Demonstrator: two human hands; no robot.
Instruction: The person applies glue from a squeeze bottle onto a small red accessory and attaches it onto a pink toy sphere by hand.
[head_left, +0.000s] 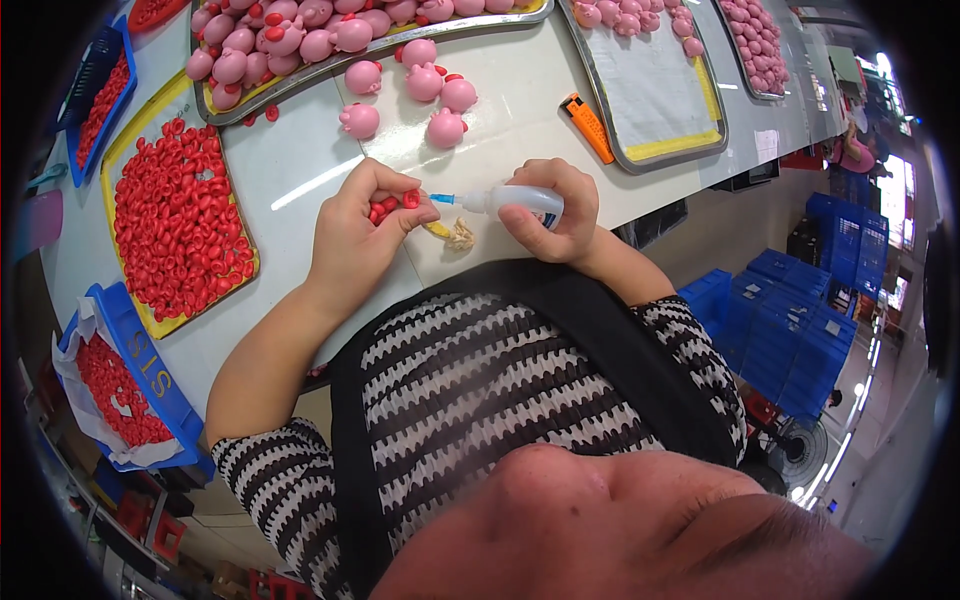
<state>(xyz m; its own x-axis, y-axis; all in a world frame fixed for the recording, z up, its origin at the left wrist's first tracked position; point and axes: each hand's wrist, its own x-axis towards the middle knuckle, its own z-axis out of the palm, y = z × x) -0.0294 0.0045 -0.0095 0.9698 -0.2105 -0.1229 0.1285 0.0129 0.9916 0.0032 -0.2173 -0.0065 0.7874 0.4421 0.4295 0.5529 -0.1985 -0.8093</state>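
My left hand (362, 220) is closed on several small red plastic pieces, with one red piece (411, 198) pinched between thumb and fingertips. In my right hand (572, 208) lies a translucent white squeeze bottle (484, 201), held on its side. Its thin blue nozzle (442, 199) points left, right by the pinched piece; whether they touch I cannot tell. Below the nozzle, a crumpled beige wad (460, 236) with a yellow bit rests on the white table (310, 225). Beyond my hands stand several loose round pink figures (424, 83), some with red parts on them.
A yellow-lined tray of red pieces (185, 225) lies at left, near a blue bin (150, 365) of more. Metal trays (385, 45) of pink figures line the far side. An orange-handled cutter (587, 128) lies at right. Blue crates (780, 315) stand off the table's right side.
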